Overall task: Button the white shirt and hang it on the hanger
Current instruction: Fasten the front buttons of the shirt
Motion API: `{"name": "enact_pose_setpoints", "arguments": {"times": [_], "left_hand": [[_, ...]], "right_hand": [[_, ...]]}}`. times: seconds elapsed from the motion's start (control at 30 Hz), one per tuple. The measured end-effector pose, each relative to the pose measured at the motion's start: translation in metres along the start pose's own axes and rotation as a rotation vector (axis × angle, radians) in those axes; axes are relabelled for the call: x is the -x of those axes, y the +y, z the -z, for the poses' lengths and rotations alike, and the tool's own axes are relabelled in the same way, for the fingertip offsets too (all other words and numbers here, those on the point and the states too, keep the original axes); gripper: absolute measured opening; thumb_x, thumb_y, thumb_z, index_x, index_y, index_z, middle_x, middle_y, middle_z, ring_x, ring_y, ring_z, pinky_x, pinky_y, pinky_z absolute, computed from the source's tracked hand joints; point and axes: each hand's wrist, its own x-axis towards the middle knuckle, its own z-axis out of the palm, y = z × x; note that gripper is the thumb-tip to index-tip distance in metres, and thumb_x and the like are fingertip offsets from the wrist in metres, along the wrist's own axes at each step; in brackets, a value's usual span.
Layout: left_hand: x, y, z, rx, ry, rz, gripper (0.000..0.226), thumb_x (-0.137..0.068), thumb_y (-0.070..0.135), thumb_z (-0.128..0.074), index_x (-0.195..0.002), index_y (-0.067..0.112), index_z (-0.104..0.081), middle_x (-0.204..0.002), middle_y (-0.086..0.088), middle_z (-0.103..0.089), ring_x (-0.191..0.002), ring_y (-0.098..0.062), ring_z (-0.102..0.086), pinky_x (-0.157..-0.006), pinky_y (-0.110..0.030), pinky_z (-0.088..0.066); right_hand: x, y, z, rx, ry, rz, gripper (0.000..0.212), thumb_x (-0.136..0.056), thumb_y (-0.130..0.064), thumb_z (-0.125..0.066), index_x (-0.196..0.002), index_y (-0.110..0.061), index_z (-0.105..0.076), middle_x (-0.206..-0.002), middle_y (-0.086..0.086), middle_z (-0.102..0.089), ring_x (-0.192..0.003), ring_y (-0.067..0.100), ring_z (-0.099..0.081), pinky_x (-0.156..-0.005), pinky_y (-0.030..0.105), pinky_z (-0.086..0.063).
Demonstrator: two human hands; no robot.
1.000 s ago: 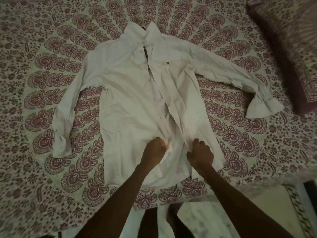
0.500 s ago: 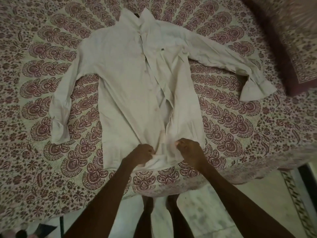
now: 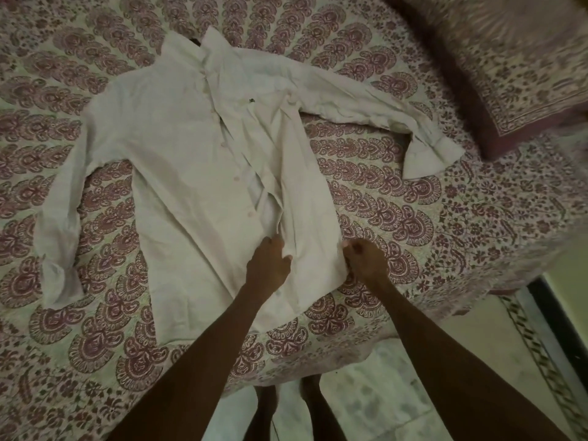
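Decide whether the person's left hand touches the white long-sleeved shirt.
Touching. The head view shows the left hand pinching a fold of the white long-sleeved shirt near its hem.

- Bed (image 3: 477, 218) covered by a cream sheet printed with rings of maroon paisley
- Pillow (image 3: 509, 58) in a matching print with a dark border, lying at the bed's far right corner
- Pale tiled floor (image 3: 381, 393) beside the bed, with a patterned border strip (image 3: 534, 345) along its right side

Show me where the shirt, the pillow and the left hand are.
shirt (image 3: 178, 167): head view, on the front panel.
pillow (image 3: 515, 65): head view, on its patterned top.
left hand (image 3: 270, 265): head view, on the back of the hand.
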Motion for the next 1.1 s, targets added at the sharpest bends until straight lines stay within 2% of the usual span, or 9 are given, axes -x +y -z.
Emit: {"name": "enact_pose_setpoints", "arguments": {"times": [0.2,0.37,0.43,0.5,0.63,0.77,0.83,0.93,1.1], "left_hand": [[-0.012,0.023,-0.009,0.066,0.040,0.143,0.019,-0.083,0.006,-0.050,-0.097,0.018,-0.056,-0.102,-0.003,-0.064,-0.097,-0.026,-0.061,-0.082,-0.037,-0.050],[-0.016,0.028,-0.013,0.186,-0.065,0.072,0.026,-0.082,-0.004,-0.049,-0.088,0.016,-0.065,-0.097,-0.003,-0.069,-0.083,-0.014,-0.061,-0.060,-0.006,-0.040],[-0.016,0.039,-0.019,0.222,-0.103,0.036,0.028,-0.085,-0.005,-0.047,-0.087,0.016,-0.065,-0.097,-0.003,-0.070,-0.080,-0.012,-0.062,-0.058,-0.004,-0.041],[-0.016,0.042,-0.027,0.218,-0.112,0.033,0.027,-0.081,-0.007,-0.050,-0.090,0.015,-0.064,-0.097,-0.003,-0.068,-0.086,-0.016,-0.063,-0.067,-0.017,-0.049],[-0.016,0.037,-0.034,0.170,-0.110,0.062,0.030,-0.075,-0.010,-0.054,-0.094,0.011,-0.063,-0.092,0.001,-0.058,-0.094,-0.023,-0.061,-0.082,-0.036,-0.051],[-0.011,0.039,-0.030,0.294,0.114,0.119,0.026,-0.074,-0.007,-0.054,-0.090,0.011,-0.063,-0.105,-0.007,-0.063,-0.102,-0.021,-0.060,-0.087,-0.031,-0.047],[-0.006,0.042,-0.021,0.406,0.349,0.148,0.022,-0.077,-0.004,-0.054,-0.088,0.012,-0.063,-0.101,-0.010,-0.061,-0.088,-0.011,-0.059,-0.081,-0.026,-0.047],[-0.002,0.043,-0.009,0.567,0.591,0.211,0.023,-0.082,-0.004,-0.049,-0.086,0.014,-0.063,-0.093,-0.009,-0.055,-0.069,0.002,-0.050,-0.063,-0.008,-0.039],[0.003,0.029,-0.013,0.491,0.516,0.276,0.024,-0.082,-0.007,-0.047,-0.090,0.011,-0.060,-0.094,-0.010,-0.051,-0.069,0.000,-0.044,-0.065,-0.018,-0.031]], "right_hand": [[-0.016,-0.009,0.006,-0.132,-0.142,-0.087,0.032,-0.089,-0.030,-0.068,-0.065,-0.010,-0.062,-0.064,0.005,-0.060,-0.060,0.019,-0.054,-0.061,0.030,-0.047],[-0.010,-0.012,0.038,-0.094,0.418,-0.181,0.006,-0.084,-0.012,-0.066,-0.089,-0.009,-0.067,-0.074,0.000,-0.065,-0.062,0.021,-0.064,-0.057,0.030,-0.054],[-0.001,-0.002,0.040,-0.135,0.464,-0.200,0.006,-0.086,-0.009,-0.062,-0.091,-0.007,-0.065,-0.075,-0.001,-0.063,-0.063,0.020,-0.062,-0.057,0.027,-0.050],[0.000,0.010,0.035,-0.195,0.336,-0.268,0.014,-0.093,-0.014,-0.056,-0.092,-0.003,-0.065,-0.076,0.002,-0.065,-0.062,0.021,-0.062,-0.057,0.031,-0.054],[-0.011,0.024,0.031,-0.703,0.022,-0.569,0.025,-0.101,-0.010,-0.044,-0.097,0.002,-0.065,-0.085,0.020,-0.070,-0.057,0.024,-0.065,-0.042,0.025,-0.053],[-0.012,0.030,0.020,-0.282,0.144,-0.334,0.023,-0.087,0.005,-0.055,-0.097,-0.009,-0.070,-0.087,0.014,-0.072,-0.071,0.030,-0.069,-0.060,0.038,-0.059],[-0.010,0.031,0.015,-0.104,0.197,-0.244,0.020,-0.082,0.000,-0.060,-0.090,-0.013,-0.072,-0.079,0.007,-0.071,-0.067,0.023,-0.063,-0.055,0.024,-0.045],[-0.011,0.023,0.012,-0.152,0.250,-0.162,0.009,-0.080,-0.023,-0.075,-0.081,-0.016,-0.070,-0.069,-0.003,-0.068,-0.059,0.015,-0.061,-0.050,0.019,-0.039],[-0.015,0.017,0.012,-0.062,0.312,-0.203,0.013,-0.086,-0.026,-0.072,-0.086,-0.013,-0.068,-0.078,0.003,-0.070,-0.066,0.019,-0.059,-0.058,0.024,-0.037]]}}
